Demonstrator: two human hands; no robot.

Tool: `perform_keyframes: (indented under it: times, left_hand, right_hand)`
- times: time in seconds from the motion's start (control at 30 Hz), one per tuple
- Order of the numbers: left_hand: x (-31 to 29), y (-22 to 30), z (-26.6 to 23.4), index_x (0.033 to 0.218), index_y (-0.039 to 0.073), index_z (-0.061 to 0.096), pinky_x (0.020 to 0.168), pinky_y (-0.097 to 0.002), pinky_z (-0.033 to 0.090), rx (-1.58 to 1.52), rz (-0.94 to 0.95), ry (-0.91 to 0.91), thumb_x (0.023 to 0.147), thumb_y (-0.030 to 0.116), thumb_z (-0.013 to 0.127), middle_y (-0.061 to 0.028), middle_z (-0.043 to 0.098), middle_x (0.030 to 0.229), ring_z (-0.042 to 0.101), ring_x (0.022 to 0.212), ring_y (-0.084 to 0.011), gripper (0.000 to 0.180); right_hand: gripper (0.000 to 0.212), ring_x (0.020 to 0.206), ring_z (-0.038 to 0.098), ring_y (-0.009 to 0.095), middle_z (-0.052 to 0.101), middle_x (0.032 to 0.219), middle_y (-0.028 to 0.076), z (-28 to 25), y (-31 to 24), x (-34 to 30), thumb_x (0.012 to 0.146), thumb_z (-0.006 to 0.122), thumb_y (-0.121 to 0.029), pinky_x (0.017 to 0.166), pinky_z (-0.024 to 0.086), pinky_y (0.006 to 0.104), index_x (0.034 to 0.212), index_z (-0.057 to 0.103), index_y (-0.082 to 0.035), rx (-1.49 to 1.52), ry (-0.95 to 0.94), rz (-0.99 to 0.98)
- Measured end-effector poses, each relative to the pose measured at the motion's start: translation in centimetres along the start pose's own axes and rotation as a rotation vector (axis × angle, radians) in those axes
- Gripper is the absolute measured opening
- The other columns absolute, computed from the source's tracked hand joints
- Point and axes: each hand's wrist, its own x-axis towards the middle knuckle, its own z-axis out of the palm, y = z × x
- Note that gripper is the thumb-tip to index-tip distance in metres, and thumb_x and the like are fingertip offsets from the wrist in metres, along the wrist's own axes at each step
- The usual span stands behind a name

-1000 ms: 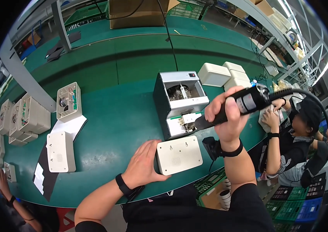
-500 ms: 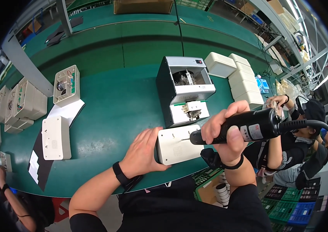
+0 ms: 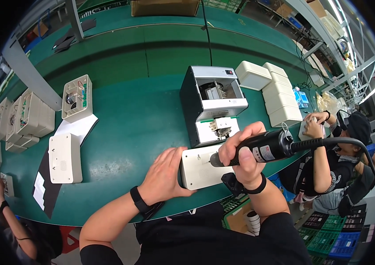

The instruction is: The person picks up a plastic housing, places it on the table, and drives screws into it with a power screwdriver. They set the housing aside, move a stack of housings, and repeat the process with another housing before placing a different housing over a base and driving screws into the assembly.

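Note:
My left hand [image 3: 164,171] grips the left end of a cream plastic case [image 3: 201,175] that lies flat on the green table, its fingers along the far-left corner and the thumb at the near side. Wrapped round a black electric screwdriver [image 3: 270,147] is my right hand [image 3: 246,160]. The screwdriver lies tilted over the case, its nose pointing left above the case's surface and its cable running off to the right. Whether the bit touches the case cannot be made out. Right behind the case stands a screw feeder [image 3: 220,104] with an open top.
A closed cream case [image 3: 65,159] and an open one with wiring [image 3: 77,98] sit at left, beside stacked cases [image 3: 37,115]. Cream covers [image 3: 280,95] are stacked right of the feeder. A co-worker [image 3: 322,165] works at the right; another person's arm [image 3: 13,216] shows at left.
My right hand and the screwdriver have shifted left and slightly nearer over the case. Inside the feeder the moving part has changed position. The right co-worker's hands have moved down onto a pale part.

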Motion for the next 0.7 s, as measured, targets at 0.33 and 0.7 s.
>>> perform_keyframes:
  times: [0.33, 0.7]
  left_hand:
    - [-0.3, 0.1, 0.0, 0.137, 0.001, 0.040, 0.106, -0.0461, 0.042, 0.019, -0.005, -0.014, 0.059, 0.037, 0.091, -0.0207, 0.055, 0.126, 0.050, 0.126, -0.0379, 0.100]
    - [0.0, -0.4, 0.4, 0.140, -0.001, 0.039, 0.108, -0.0461, 0.040, -0.002, 0.021, -0.017, 0.058, 0.039, 0.092, -0.0207, 0.053, 0.131, 0.049, 0.128, -0.0383, 0.105]
  right_hand:
    - [0.036, 0.051, 0.051, 0.017, 0.053, 0.070, 0.009, -0.6, -4.2, 2.1, 0.094, 0.063, -0.028, 0.052, 0.048, 0.0355, 0.111, 0.039, -0.008, -0.024, 0.027, -0.151]
    - [0.032, 0.051, 0.051, 0.018, 0.053, 0.070, 0.009, -0.6, -4.1, 5.5, 0.098, 0.056, -0.031, 0.051, 0.047, 0.0354, 0.112, 0.041, -0.007, -0.115, 0.095, -0.118]
